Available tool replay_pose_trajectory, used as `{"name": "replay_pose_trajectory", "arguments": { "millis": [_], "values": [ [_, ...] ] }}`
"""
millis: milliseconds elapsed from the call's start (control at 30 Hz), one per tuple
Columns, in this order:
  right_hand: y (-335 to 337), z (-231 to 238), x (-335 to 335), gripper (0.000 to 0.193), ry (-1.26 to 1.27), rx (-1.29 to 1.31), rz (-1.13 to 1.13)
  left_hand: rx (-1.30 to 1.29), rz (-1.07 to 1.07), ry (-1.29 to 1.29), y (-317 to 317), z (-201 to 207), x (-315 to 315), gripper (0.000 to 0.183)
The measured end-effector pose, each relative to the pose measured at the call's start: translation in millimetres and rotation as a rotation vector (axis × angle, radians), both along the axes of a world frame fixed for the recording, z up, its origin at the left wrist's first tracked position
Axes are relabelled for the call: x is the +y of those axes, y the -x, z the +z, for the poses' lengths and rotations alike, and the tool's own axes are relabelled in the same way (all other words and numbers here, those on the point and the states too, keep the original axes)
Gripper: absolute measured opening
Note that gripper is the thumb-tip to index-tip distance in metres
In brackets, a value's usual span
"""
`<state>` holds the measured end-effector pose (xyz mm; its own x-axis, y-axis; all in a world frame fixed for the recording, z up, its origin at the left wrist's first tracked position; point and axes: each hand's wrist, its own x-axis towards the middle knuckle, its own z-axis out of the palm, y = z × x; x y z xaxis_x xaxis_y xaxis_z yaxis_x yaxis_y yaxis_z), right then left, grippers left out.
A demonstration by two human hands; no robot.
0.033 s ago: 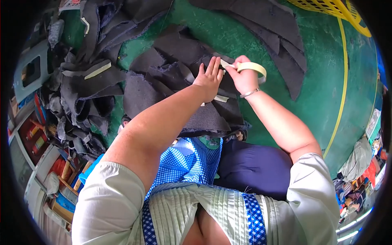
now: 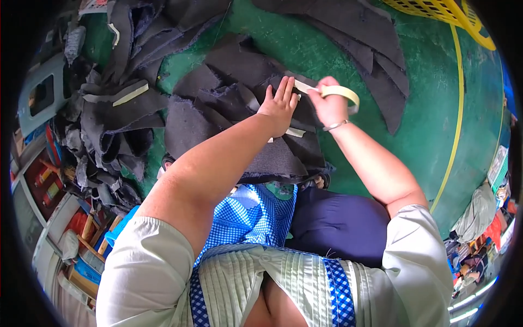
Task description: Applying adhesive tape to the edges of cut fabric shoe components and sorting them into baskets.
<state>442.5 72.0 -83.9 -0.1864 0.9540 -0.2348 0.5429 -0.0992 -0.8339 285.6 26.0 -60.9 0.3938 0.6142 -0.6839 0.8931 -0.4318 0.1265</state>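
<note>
A pile of dark grey fabric pieces [image 2: 229, 76] with frayed bluish edges lies in front of me. My left hand [image 2: 279, 108] presses on it, fingers stretched out and spread a little. Just right of it, my right hand [image 2: 330, 106] grips a roll of pale yellow masking tape [image 2: 348, 95]. A short strip of tape [image 2: 305, 87] runs from near my left fingertips to my right fingers. Below my left hand, another piece of tape [image 2: 295, 132] is stuck on the fabric.
More dark fabric [image 2: 122, 109] is heaped at the left, one piece bearing a tape strip [image 2: 131, 95]. Flat dark panels [image 2: 370, 43] lie at the far right on the green floor [image 2: 414, 147]. A yellow plastic basket [image 2: 441, 16] stands at the upper right.
My right hand has moved slightly right with the tape roll, and more of the strip shows between my hands. My left hand has stayed put.
</note>
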Motion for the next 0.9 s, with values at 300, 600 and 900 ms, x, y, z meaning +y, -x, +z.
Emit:
{"name": "replay_pose_trajectory", "arguments": {
  "millis": [300,600,900],
  "values": [
    [-40,-33,11,0.025,0.142,-0.326,0.039,0.016,0.015,0.014,-15,1,7,0.066],
    [-71,17,70,0.032,0.047,-0.627,0.019,-0.081,0.119,0.055,-7,11,12,0.079],
    [-45,-25,173,0.015,-0.657,-0.799,0.305,-0.790,0.554,-0.543,15,48,1,0.051]
  ]
}}
